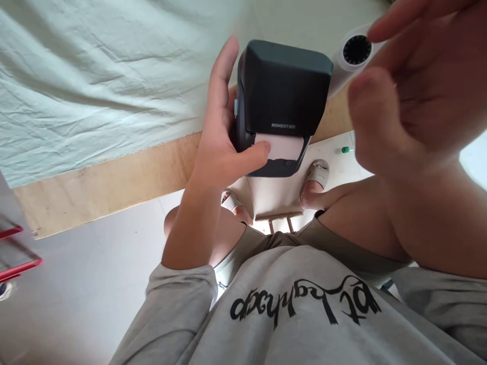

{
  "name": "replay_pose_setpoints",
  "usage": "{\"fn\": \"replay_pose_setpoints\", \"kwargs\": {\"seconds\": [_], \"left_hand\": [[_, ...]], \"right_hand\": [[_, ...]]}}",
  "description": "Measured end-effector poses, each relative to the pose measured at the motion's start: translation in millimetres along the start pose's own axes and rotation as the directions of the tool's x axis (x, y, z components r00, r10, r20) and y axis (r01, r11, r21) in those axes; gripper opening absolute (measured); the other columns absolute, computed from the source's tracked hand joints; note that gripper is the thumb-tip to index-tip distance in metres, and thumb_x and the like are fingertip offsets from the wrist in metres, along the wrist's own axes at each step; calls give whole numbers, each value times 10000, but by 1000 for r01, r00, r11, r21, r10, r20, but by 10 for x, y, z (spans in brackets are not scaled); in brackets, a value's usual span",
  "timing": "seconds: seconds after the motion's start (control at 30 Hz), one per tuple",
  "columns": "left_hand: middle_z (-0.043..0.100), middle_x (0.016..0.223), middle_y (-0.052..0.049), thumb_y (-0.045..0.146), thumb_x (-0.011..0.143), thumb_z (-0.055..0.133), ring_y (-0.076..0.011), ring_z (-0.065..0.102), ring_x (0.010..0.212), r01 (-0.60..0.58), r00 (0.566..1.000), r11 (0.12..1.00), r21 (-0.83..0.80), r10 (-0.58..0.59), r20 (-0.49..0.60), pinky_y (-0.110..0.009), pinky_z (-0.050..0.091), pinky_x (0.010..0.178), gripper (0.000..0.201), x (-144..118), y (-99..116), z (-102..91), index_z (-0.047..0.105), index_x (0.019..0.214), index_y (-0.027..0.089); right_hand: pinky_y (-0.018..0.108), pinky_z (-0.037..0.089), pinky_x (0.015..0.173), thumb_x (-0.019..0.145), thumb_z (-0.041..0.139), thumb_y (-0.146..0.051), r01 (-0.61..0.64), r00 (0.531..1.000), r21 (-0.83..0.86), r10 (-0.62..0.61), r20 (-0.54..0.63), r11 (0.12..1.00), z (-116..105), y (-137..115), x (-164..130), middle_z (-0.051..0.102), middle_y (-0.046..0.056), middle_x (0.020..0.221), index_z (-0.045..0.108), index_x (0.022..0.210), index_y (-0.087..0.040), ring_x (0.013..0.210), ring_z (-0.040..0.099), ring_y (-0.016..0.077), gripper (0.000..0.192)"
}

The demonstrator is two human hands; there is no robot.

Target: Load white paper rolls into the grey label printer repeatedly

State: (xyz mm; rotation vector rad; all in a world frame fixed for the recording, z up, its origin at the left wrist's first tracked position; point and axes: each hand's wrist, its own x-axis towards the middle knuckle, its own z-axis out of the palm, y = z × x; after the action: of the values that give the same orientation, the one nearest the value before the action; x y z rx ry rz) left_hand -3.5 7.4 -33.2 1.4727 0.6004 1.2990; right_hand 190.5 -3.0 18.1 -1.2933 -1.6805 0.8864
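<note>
Left hand (pixel 222 147) pinches printer (pixel 289 91) mid-frame, thumb on paper (pixel 284 147); best kept steady; right hand (pixel 422 96), upper right, loosely spread.

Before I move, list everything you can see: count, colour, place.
label printer: 1, black, upper centre, held
paper strip: 1, white, printer's front
tube: 1, white with dark opening, right of printer
cloth: 1, pale green, upper left
wooden board: 1, light brown, along cloth's edge
bars: at least 2, red, left edge
cut-off item: 1, white, below bars, unclear
small object: 1, green, floor, unclear
wooden crosspiece: 1, brown, centre
sandals: 2, off-white, worn, centre
floor: 1, white, beneath
shirt: 1, grey with black lettering, bottom
shorts: 1, olive, above shirt
legs: 2, bare, centre to right
left hand: 1, bare, around printer
right hand: 1, bare, open, upper right
</note>
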Motion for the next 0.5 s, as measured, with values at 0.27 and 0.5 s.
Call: {"fn": "replay_pose_setpoints", "kwargs": {"seconds": [0.27, 0.5], "left_hand": [[570, 934, -24, 375, 638, 695, -177, 562, 923, 165, 966, 983, -86, -178, -186, -313, 474, 795, 449, -13, 113, 72, 513, 1033, 263], [554, 824, -24, 271, 577, 759, -116, 512, 753, 97, 934, 976, -194, -157, -321, -248, 430, 671, 449, 18, 287, 206, 513, 939, 170]], "right_hand": [[147, 229, 557, 721, 468, -574, 51, 999, -367, -44, 29, 929, 179, -70, -39, 385, -16, 606, 335, 710, -98, 543, 277, -60, 495], [164, 186, 492, 699, 340, -724, -58, 969, -282, 121, 213, 958, 202, -28, 9, 433, 21, 545, 491, 646, -94, 511, 359, -18, 649]]}}
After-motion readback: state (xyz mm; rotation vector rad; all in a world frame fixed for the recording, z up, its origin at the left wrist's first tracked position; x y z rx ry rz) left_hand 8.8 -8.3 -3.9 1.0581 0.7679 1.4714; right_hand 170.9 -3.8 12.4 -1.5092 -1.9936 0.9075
